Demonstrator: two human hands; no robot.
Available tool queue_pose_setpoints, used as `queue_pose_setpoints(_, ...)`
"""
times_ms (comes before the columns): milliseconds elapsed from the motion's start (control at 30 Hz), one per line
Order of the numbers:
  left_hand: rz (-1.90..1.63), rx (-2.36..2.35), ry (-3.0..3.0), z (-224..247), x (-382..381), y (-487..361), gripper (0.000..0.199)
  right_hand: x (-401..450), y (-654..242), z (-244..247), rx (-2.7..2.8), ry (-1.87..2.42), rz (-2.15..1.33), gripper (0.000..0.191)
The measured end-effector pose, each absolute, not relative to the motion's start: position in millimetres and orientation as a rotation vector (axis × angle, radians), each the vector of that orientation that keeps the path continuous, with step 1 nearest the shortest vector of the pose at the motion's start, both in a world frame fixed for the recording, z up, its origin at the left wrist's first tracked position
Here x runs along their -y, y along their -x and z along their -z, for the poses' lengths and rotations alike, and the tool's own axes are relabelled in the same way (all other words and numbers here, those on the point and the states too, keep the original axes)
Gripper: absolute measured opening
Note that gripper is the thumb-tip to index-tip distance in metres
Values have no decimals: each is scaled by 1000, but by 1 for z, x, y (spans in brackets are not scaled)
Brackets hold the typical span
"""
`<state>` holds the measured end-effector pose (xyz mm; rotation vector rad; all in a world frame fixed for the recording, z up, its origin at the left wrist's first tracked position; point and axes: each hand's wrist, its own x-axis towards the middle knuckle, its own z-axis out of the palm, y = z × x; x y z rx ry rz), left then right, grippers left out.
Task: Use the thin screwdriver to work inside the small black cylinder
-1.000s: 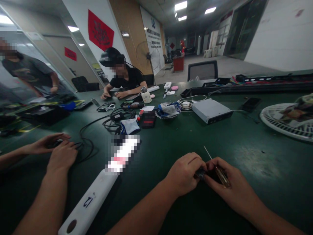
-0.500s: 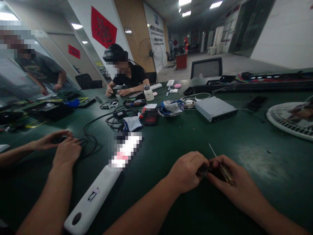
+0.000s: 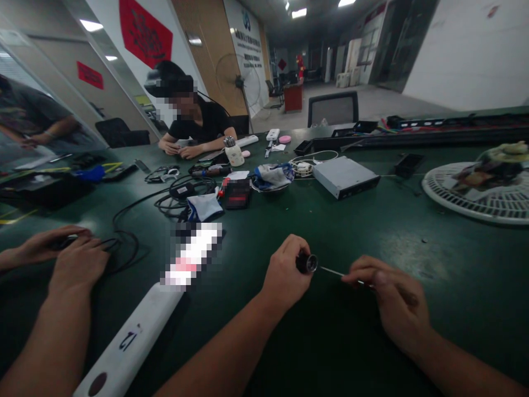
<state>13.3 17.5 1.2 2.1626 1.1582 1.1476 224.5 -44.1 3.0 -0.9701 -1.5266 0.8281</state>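
Observation:
My left hand (image 3: 288,271) is wrapped round a short black cylindrical part (image 3: 306,263), whose round open end faces right. In my right hand (image 3: 392,298) is a screwdriver, its thin metal shaft (image 3: 333,271) pointing left at that end. The shaft's tip is close to the part; whether they touch I cannot tell. Fingers hide the screwdriver's handle. Both hands are above the dark green table (image 3: 330,342).
A co-worker's hands (image 3: 80,264) hold a black item with a cable at the left. Between us lies a long white device (image 3: 132,336). Farther back are a grey metal box (image 3: 346,176), a white fan grille (image 3: 475,193), cloths (image 3: 273,176) and a bottle (image 3: 233,153).
The screwdriver has swung from pointing up and away to pointing left at the black part. My hands have moved apart, and the part's round end now shows. The whole view has shifted.

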Motion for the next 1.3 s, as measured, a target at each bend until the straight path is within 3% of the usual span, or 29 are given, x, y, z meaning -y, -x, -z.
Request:
queue_pose_setpoints(167, -1103, -1053, -2241, 1, -19, -14, 27, 40, -220, -5, 1566, 1063, -866, 30)
queue_pose_setpoints(600, -1061, -1084, -2307, 3, -18, -17, 32, 38, -219, -4, 1529, 1094, -888, 32)
queue_pose_setpoints(800, -1097, -1289, -2341, 2, -18, -15, 34, 40, -221, 0, 1351, 1203, -877, 42)
queue_pose_setpoints(1033, -1126, -1466, -2217, 1, -20, -15, 35, 45, -212, -6, 1908, 1455, -464, 5)
queue_pose_setpoints(1167, -1153, -1398, -2189, 0, -17, -16, 32, 48, -206, -3, 2056, 1421, -437, 21)
queue_pose_setpoints(1300, -1167, -1135, -2216, -22, 3, -22, 35, 47, -209, 0, 2034, 1345, -492, 21)
